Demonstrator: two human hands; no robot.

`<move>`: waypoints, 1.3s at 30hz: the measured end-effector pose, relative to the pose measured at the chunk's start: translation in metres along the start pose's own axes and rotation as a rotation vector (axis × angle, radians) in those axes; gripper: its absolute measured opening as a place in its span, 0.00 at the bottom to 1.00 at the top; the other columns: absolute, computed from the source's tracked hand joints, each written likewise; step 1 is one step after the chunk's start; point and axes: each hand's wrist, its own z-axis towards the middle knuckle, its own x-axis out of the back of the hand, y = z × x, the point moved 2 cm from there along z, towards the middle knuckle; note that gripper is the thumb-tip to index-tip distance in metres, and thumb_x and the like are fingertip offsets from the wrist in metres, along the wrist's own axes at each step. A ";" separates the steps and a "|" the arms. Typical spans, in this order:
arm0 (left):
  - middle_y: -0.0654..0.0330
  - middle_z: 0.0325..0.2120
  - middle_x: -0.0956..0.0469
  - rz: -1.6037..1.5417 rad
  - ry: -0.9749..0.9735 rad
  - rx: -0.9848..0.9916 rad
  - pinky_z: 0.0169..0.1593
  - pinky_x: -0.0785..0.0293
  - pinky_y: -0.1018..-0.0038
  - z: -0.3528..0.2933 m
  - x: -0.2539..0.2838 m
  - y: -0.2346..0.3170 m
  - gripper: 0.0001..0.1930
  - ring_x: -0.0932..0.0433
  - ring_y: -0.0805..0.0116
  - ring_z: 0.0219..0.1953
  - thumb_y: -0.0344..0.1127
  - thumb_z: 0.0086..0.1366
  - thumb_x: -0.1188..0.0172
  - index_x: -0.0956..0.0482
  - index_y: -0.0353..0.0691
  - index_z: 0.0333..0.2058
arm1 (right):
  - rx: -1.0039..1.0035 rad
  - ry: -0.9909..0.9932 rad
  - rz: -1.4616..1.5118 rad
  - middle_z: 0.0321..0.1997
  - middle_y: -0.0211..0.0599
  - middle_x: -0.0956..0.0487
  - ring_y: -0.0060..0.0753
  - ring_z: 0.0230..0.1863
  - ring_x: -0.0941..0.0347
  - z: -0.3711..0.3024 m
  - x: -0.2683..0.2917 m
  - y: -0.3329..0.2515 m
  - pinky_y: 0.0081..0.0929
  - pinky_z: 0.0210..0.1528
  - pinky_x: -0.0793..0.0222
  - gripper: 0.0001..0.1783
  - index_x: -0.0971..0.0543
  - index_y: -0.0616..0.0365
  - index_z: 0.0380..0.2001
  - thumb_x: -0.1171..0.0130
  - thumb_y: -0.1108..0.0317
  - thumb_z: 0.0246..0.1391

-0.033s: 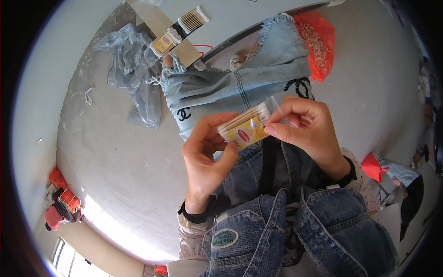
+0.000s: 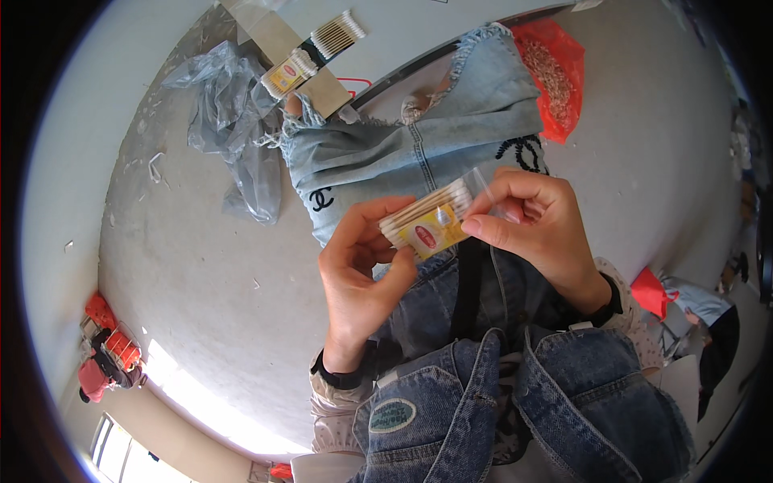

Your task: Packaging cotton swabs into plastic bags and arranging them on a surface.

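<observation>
- Cotton swab pack (image 2: 425, 227) in clear plastic, yellow label up; sits between both hands, above the lap, tilted, right end higher.
- Left hand (image 2: 366, 262): grip narrowed on the pack's left end, fingers on far edge, thumb on near edge. Probably held by the edges so sticks stay lined up, label uncovered.
- Right hand (image 2: 535, 221): thumb and forefinger pinched at the right end, by the loose clear plastic flap (image 2: 481, 182); likely a light hold, steadying that end. Exact contact hard to tell.
- Light-blue frayed denim (image 2: 354, 157) drapes over the knees under the pack; maybe protects the legs.
- Ahead-left: labelled swab bundle (image 2: 287, 76) and plain swab bundle (image 2: 337, 34) in line by tan cardboard (image 2: 328, 94), likely for easy reach.
- Edges: dark rim (image 2: 394, 84) runs ahead of the knees; red plastic bag (image 2: 574, 60) beyond on the right, grey plastic bag (image 2: 216, 121) on the left.
- Floor (image 2: 201, 258) spreads wide leftward; both bags well apart from the hands, so elbow room looks decent.
</observation>
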 end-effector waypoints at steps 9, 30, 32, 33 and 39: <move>0.54 0.41 0.19 0.001 0.007 0.005 0.49 0.23 0.76 0.000 -0.001 -0.003 0.21 0.20 0.72 0.43 0.17 0.57 0.44 0.28 0.26 0.52 | 0.004 -0.009 0.004 0.19 0.15 0.37 0.08 0.22 0.47 -0.001 0.000 0.001 0.14 0.24 0.53 0.08 0.16 0.60 0.30 0.28 0.68 0.48; 0.55 0.44 0.19 0.112 0.031 -0.092 0.45 0.19 0.79 -0.001 0.002 -0.006 0.19 0.18 0.73 0.43 0.18 0.60 0.36 0.25 0.30 0.51 | 0.029 0.042 -0.073 0.23 0.19 0.35 0.09 0.24 0.47 -0.003 -0.004 -0.005 0.15 0.26 0.52 0.10 0.18 0.62 0.32 0.27 0.74 0.45; 0.55 0.46 0.20 0.142 0.023 -0.112 0.45 0.19 0.79 -0.002 0.000 -0.005 0.20 0.18 0.74 0.43 0.18 0.60 0.36 0.25 0.30 0.51 | 0.021 0.062 -0.110 0.24 0.19 0.34 0.09 0.24 0.46 -0.002 -0.007 -0.007 0.15 0.28 0.52 0.10 0.18 0.62 0.30 0.27 0.76 0.44; 0.55 0.46 0.20 0.143 0.020 -0.112 0.45 0.19 0.79 -0.002 0.000 -0.005 0.20 0.18 0.74 0.43 0.18 0.60 0.36 0.25 0.30 0.51 | 0.059 0.099 -0.134 0.24 0.19 0.35 0.09 0.24 0.46 -0.002 -0.008 -0.008 0.15 0.27 0.52 0.10 0.19 0.61 0.29 0.27 0.75 0.43; 0.55 0.48 0.20 0.161 0.019 -0.109 0.45 0.19 0.80 -0.001 -0.003 -0.007 0.20 0.18 0.74 0.42 0.18 0.60 0.35 0.25 0.29 0.52 | 0.127 0.195 -0.152 0.24 0.21 0.32 0.11 0.24 0.44 -0.001 -0.011 -0.007 0.16 0.27 0.50 0.09 0.20 0.59 0.26 0.27 0.75 0.42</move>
